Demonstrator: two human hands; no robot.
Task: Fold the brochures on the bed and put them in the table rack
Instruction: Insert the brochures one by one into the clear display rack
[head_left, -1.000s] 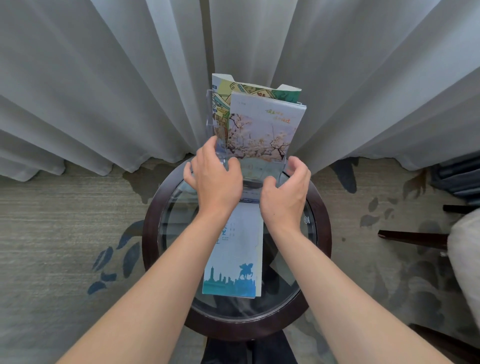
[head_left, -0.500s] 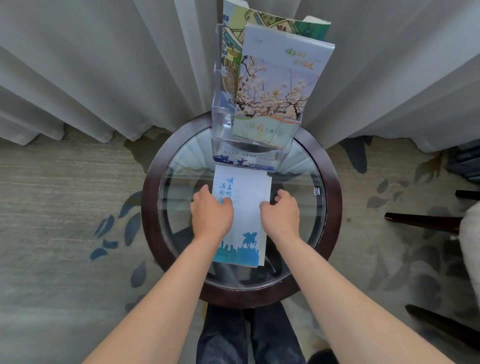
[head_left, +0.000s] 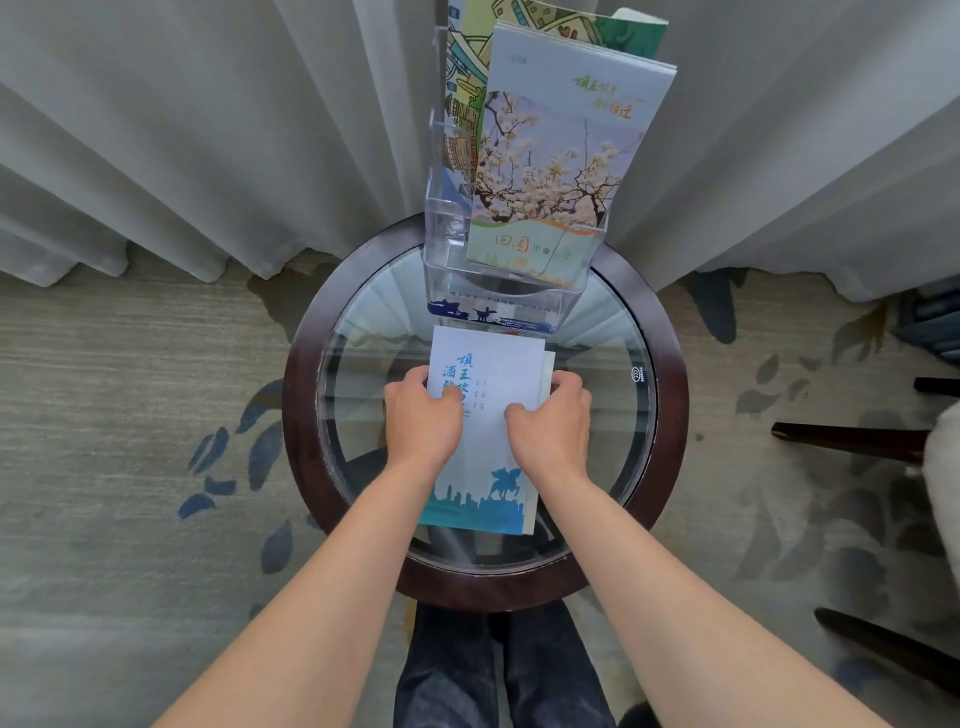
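A folded white brochure (head_left: 491, 415) with blue lettering and a blue skyline lies on the round glass-topped table (head_left: 670, 415). My left hand (head_left: 423, 415) grips its left edge, thumb on top. My right hand (head_left: 550, 421) grips its right edge, fingers curled round it. Behind it, at the table's far edge, stands a clear acrylic rack (head_left: 447, 244). The rack holds a blossom-tree brochure (head_left: 561, 156) in front and a cartoon-city brochure (head_left: 467, 104) behind it.
Grey curtains (head_left: 208, 130) hang right behind the table and rack. Patterned carpet (head_left: 130, 415) surrounds the table. Dark chair legs (head_left: 852, 441) stand at the right. My legs in dark trousers (head_left: 498, 670) are under the table's near edge.
Both hands came back from the rack to the white brochure on the glass and took hold of its two side edges. The view shifted closer to the table.
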